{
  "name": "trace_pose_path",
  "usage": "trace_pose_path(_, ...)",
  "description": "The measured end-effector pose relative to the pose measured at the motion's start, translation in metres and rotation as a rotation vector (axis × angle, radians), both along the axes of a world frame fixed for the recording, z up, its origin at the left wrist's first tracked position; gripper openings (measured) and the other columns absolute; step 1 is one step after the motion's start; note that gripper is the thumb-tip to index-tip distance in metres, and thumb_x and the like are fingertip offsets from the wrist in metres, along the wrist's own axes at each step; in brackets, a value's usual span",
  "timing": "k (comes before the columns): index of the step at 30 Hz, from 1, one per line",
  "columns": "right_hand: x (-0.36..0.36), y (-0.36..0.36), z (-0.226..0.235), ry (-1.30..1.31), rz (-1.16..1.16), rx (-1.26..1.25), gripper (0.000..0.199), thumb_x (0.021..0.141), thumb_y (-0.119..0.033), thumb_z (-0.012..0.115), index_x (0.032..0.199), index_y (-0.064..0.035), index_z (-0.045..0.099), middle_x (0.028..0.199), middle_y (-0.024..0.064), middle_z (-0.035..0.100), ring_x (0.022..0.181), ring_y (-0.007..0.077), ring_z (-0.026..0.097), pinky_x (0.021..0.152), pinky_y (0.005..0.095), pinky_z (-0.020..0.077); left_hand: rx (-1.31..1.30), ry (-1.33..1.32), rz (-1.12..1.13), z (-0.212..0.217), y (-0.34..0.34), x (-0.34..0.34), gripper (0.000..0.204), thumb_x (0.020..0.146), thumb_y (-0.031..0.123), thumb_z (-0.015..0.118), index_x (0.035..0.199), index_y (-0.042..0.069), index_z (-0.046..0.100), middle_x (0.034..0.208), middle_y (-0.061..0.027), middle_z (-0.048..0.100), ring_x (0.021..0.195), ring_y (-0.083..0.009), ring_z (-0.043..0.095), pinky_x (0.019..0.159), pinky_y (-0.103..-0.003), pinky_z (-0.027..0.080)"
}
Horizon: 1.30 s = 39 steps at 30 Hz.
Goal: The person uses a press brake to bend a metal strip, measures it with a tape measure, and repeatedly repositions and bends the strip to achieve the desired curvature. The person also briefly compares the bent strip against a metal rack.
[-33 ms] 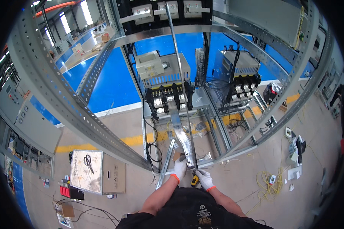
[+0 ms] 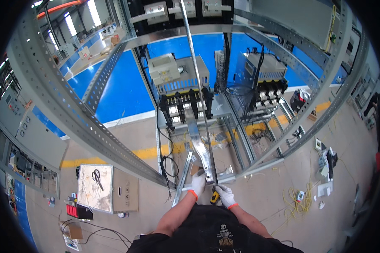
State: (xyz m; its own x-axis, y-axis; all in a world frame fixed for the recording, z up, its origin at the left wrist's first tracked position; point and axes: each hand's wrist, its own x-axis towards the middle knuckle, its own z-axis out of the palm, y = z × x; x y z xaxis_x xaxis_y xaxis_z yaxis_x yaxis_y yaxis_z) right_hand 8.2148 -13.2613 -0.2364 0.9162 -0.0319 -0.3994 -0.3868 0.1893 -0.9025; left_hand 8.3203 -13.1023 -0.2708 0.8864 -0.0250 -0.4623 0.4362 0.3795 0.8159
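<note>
My left hand, in a white glove with an orange cuff, is closed round the near end of a flat silver busbar. The bar slopes away to the terminals of a circuit breaker inside the metal frame. In my right hand, also gloved, is a yellow and black tape measure. Its long blade runs upward past the bar to the black terminal unit at the top. The fingertips of both hands are partly hidden.
Perforated steel posts surround the work, with a second breaker at right. Left stands a carton with scissors on a board. Dark cables hang by the frame; a yellow cord lies coiled on the floor.
</note>
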Motion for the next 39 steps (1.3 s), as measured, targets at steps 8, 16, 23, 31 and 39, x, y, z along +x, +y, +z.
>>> trace_pose_path(8,0.002,0.0,-0.014,0.009,0.056,-0.177,0.04,0.104,-0.029,0.067,0.13,0.0001,0.07,0.112,0.0082,0.077,0.096,0.0128,0.068,0.083,0.0288,0.0542,-0.01,-0.063,0.02,0.012,0.004,-0.004,0.043,0.103,0.009,0.058,0.142,-0.008,0.053,0.116,-0.0133,0.067,0.098,-0.0241,0.067,0.083,-0.042,0.06)
trace_pose_path(16,0.002,-0.003,-0.002,0.035,-0.036,0.067,0.026,0.105,-0.017,0.065,0.122,0.0012,0.072,0.105,0.0059,0.076,0.094,0.0112,0.069,0.085,0.0266,0.055,-0.045,0.068,-0.062,0.042,-0.009,-0.004,0.042,0.103,0.002,0.051,0.144,-0.008,0.047,0.126,-0.0176,0.064,0.109,-0.0295,0.068,0.088,-0.051,0.062)
trace_pose_path(23,0.006,-0.002,-0.006,0.038,-0.031,0.066,0.025,0.105,-0.016,0.065,0.122,0.0012,0.072,0.105,0.0059,0.076,0.095,0.0113,0.07,0.085,0.0264,0.0553,-0.055,0.084,0.023,0.057,-0.012,-0.008,0.034,0.1,0.0,0.054,0.133,-0.006,0.059,0.108,-0.0117,0.07,0.091,-0.0218,0.07,0.077,-0.04,0.061)
trace_pose_path(31,0.009,-0.002,-0.008,0.065,-0.035,0.057,0.029,0.105,-0.017,0.066,0.125,0.0025,0.07,0.108,0.0073,0.076,0.096,0.0115,0.07,0.085,0.0258,0.0549,-0.099,0.132,0.057,0.068,-0.016,-0.008,0.032,0.1,0.001,0.054,0.13,-0.004,0.062,0.106,-0.0119,0.071,0.085,-0.0216,0.071,0.069,-0.04,0.063)
trace_pose_path(39,0.013,0.0,0.0,0.077,-0.002,-0.002,0.033,0.104,-0.021,0.067,0.126,0.003,0.07,0.11,0.0088,0.076,0.099,0.0136,0.07,0.087,0.0279,0.0553,-0.054,0.122,0.06,0.069,-0.016,-0.006,0.032,0.1,0.004,0.056,0.131,-0.004,0.063,0.104,-0.0108,0.071,0.083,-0.0196,0.069,0.065,-0.035,0.059)
